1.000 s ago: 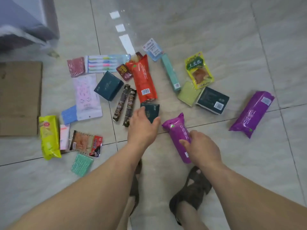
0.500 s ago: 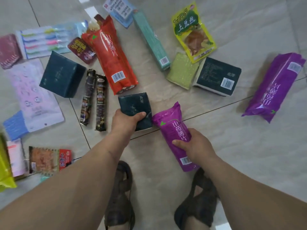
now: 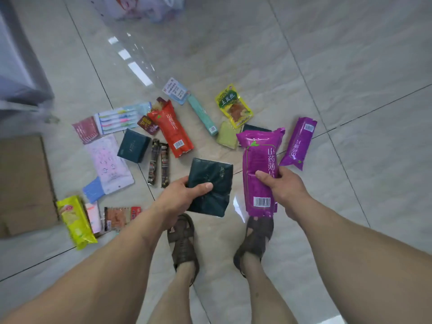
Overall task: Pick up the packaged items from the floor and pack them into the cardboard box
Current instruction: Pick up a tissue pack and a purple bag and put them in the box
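My left hand grips a dark teal soft packet, held up above the floor. A purple snack pack is gripped near its lower half by my right hand, also lifted. Several packaged items lie on the tiled floor beyond: a red snack pack, a second purple pack, a dark teal box, a yellow-green pouch, a yellow pack. The flattened brown cardboard lies at the left edge.
My two sandalled feet stand just below the held items. A toothbrush pack, a pink pouch and two dark bars lie left of centre. A grey cabinet is at far left, a plastic bag at the top.
Both hands have lifted their packets off the floor and toward me. The view has pulled back and up, so the floor items look smaller and farther.
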